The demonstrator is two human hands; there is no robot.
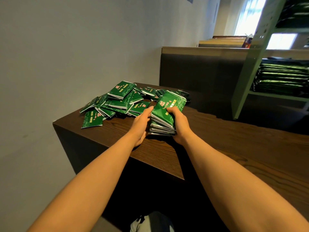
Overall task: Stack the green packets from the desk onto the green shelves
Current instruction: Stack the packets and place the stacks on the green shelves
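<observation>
Right hand [178, 124] grasps stack of green packets [165, 113] on desk [225, 153], fingers curled over top. Left hand [142, 124] flat against stack's side, fingers straight. Behind stack, loose packets [117, 101] heaped. Far right, green shelves [247, 77], well apart.

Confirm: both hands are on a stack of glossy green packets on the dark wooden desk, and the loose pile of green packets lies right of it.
Not quite. The head view shows the loose pile of green packets lying left of the stack of glossy green packets. The left hand and right hand are on that stack, on the dark wooden desk.
</observation>
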